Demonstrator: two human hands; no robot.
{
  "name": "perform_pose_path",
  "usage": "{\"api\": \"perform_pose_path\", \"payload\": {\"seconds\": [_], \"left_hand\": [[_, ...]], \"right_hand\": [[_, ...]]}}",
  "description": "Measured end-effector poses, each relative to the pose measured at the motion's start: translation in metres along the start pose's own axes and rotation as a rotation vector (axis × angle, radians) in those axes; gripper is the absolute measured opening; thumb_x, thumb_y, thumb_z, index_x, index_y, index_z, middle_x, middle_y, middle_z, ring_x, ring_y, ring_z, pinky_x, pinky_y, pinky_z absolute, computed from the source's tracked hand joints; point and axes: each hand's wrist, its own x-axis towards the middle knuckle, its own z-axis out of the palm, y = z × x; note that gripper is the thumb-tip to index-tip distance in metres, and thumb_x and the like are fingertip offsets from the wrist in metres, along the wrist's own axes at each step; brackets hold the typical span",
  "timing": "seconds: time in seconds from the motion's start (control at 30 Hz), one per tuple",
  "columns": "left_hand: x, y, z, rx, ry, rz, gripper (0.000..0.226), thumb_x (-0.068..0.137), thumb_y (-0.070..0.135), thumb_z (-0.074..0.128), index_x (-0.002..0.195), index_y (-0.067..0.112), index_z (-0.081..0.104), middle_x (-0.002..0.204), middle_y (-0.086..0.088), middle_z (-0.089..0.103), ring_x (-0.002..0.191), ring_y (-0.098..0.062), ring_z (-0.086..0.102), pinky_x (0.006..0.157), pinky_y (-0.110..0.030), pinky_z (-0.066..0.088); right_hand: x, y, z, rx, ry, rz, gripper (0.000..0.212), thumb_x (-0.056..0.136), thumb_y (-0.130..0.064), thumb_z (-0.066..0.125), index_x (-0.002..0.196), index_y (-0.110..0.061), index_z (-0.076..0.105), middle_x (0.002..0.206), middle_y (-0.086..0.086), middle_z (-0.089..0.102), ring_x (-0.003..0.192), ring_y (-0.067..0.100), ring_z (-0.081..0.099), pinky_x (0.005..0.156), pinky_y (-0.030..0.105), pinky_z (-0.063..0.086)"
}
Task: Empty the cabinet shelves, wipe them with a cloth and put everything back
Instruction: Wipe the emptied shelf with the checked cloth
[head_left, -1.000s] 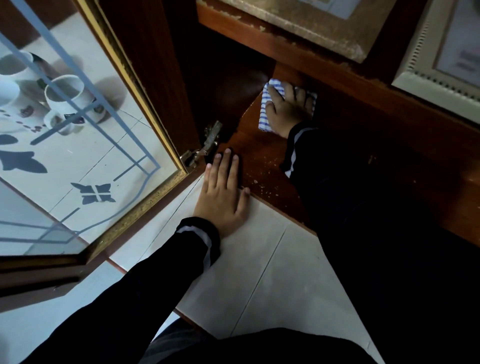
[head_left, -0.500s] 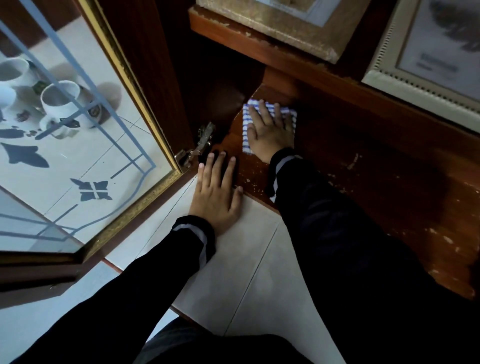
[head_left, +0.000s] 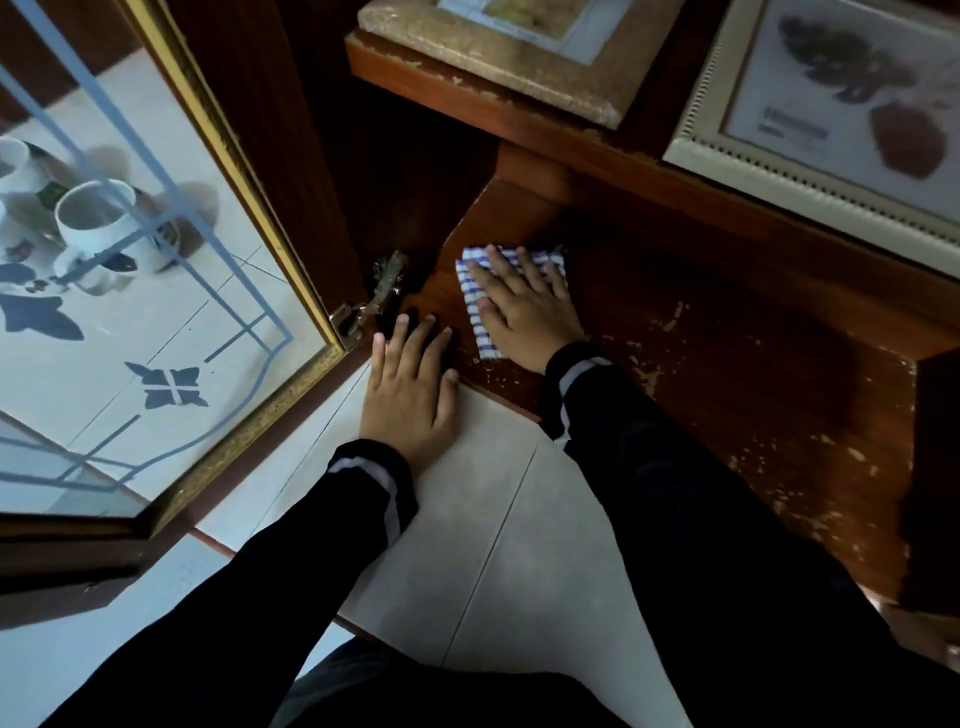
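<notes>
- On the bottom shelf (head_left: 727, 364), far-left corner: the striped cloth (head_left: 475, 317) lies folded under the right hand (head_left: 524, 306). Fingers are spread flat and pressing, not curled round it.
- Left hand (head_left: 408, 395) is flat and holds nothing. It is braced across floor tile (head_left: 493, 519) and shelf edge, fingertips just beside the door hinge (head_left: 382, 291).
- Risk: the glass door (head_left: 156, 312) swings in and pinches those fingers.
- Risk: flaked finish near the right snags the cloth or sheds chips.
- Risk: framed pictures (head_left: 831, 104) on the shelf above could be knocked by a raised arm.
- Room: dim interior; mugs (head_left: 98, 223) show through the glass, left.
</notes>
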Motion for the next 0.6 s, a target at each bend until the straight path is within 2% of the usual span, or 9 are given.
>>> {"api": "perform_pose_path", "payload": {"seconds": [0.17, 0.23, 0.37, 0.43, 0.53, 0.6], "left_hand": [[0.002, -0.001, 0.001, -0.07, -0.054, -0.012, 0.068, 0.097, 0.049, 0.016, 0.151, 0.012, 0.038, 0.162, -0.007, 0.025, 0.153, -0.024, 0.007, 0.121, -0.033, -0.01], [0.002, -0.002, 0.003, -0.064, -0.075, -0.017, 0.071, 0.096, 0.05, 0.015, 0.153, 0.013, 0.033, 0.164, -0.006, 0.02, 0.153, -0.022, 0.005, 0.121, -0.032, -0.011], [0.002, -0.002, 0.005, 0.004, -0.13, -0.014, 0.073, 0.095, 0.053, 0.011, 0.157, 0.016, 0.022, 0.166, -0.004, 0.01, 0.152, -0.02, -0.003, 0.12, -0.034, -0.015], [0.002, -0.002, 0.004, 0.039, -0.142, -0.008, 0.073, 0.095, 0.052, 0.009, 0.158, 0.018, 0.019, 0.166, -0.004, 0.009, 0.153, -0.021, -0.002, 0.119, -0.035, -0.016], [0.002, -0.003, 0.003, 0.056, -0.152, 0.006, 0.069, 0.096, 0.052, 0.009, 0.158, 0.025, 0.02, 0.166, -0.005, 0.012, 0.153, -0.026, 0.002, 0.12, -0.04, -0.012], [0.002, -0.003, 0.002, 0.05, -0.169, 0.013, 0.067, 0.096, 0.053, 0.009, 0.157, 0.03, 0.021, 0.166, -0.005, 0.012, 0.153, -0.028, 0.003, 0.12, -0.042, -0.01]], "right_hand": [[-0.009, -0.015, -0.001, 0.056, 0.009, 0.362, 0.055, 0.104, -0.039, 0.02, 0.157, -0.031, 0.009, 0.166, -0.004, 0.0, 0.152, 0.024, -0.004, 0.119, 0.049, -0.006], [-0.014, -0.025, -0.001, 0.067, -0.01, 0.341, 0.055, 0.104, -0.038, 0.019, 0.157, -0.031, 0.006, 0.166, -0.004, -0.003, 0.152, 0.025, -0.006, 0.12, 0.05, -0.006], [-0.036, -0.015, 0.0, 0.022, 0.017, 0.177, 0.055, 0.104, -0.04, 0.025, 0.157, -0.035, 0.013, 0.165, -0.009, 0.002, 0.152, 0.02, -0.002, 0.119, 0.045, -0.007], [-0.045, -0.007, 0.001, 0.027, 0.043, 0.222, 0.055, 0.103, -0.04, 0.028, 0.157, -0.035, 0.016, 0.165, -0.009, 0.006, 0.152, 0.02, 0.001, 0.12, 0.044, -0.005], [-0.048, -0.008, 0.001, 0.07, 0.024, 0.397, 0.056, 0.103, -0.04, 0.025, 0.157, -0.031, 0.011, 0.166, -0.005, 0.003, 0.152, 0.025, -0.001, 0.121, 0.049, -0.001], [-0.051, -0.014, -0.001, 0.072, 0.014, 0.401, 0.057, 0.103, -0.04, 0.025, 0.157, -0.028, 0.011, 0.166, -0.005, 0.002, 0.152, 0.025, -0.002, 0.121, 0.05, -0.002]]}}
